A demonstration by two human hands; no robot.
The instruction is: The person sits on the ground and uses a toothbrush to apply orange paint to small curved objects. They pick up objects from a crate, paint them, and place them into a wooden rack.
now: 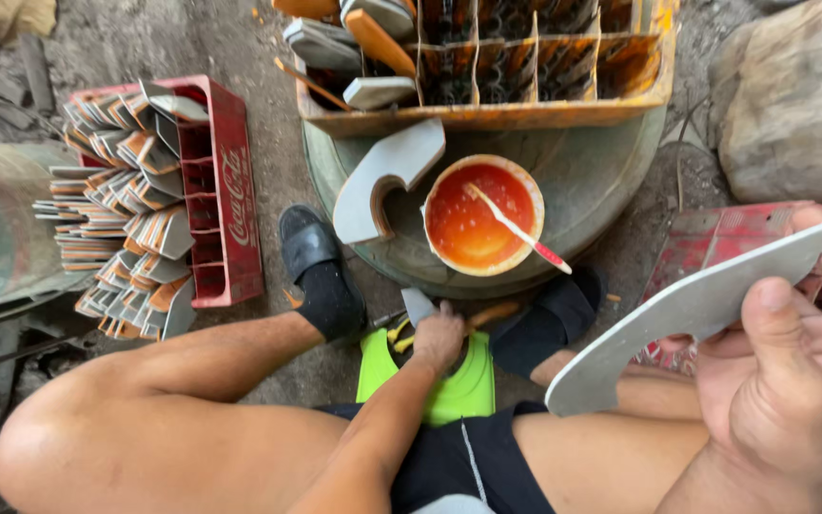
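My right hand (792, 371) is raised at the right edge, gripping a flat grey curved piece (687, 314) shaped like a shoe sole part. My left hand (438, 338) reaches down between my knees to a small knife-like tool with a grey blade (418, 305) lying on a green stool (463, 385); the fingers are closed over its handle. An orange bowl of red-orange glue (473, 217) with a stick (516, 228) in it sits on a round grey drum top (601, 181). Another grey curved piece (382, 176) lies beside the bowl.
A red plastic crate (225, 190) at left holds several stacked grey-and-orange pieces (121, 200). An orange divided crate (525, 71) stands at the back of the drum. A second red crate (725, 238) is at right, a large rock (801, 95) beyond. My feet wear black sandals (311, 252).
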